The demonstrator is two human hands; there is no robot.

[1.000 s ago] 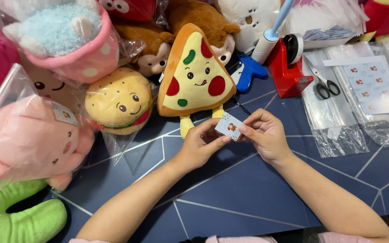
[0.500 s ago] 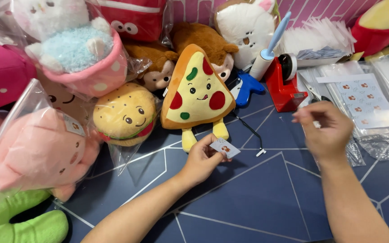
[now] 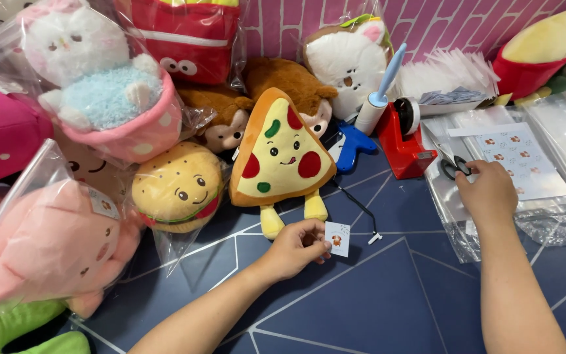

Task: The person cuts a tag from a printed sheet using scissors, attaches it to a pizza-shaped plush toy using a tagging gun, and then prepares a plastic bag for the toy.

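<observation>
The left hand (image 3: 294,248) pinches a small white tag (image 3: 337,237) by its edge, just above the dark blue surface (image 3: 375,301) and right below the yellow feet of the pizza-slice plush (image 3: 280,160). A thin black string (image 3: 360,211) lies beside the tag. Well apart, the right hand (image 3: 487,191) rests on clear plastic bags (image 3: 466,216), its grip closing on black-handled scissors (image 3: 454,165) next to a sticker sheet (image 3: 519,157) and a red tape dispenser (image 3: 409,141)

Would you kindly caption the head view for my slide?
Left hand holds a small tag below the pizza plush; right hand reaches the scissors.
</observation>
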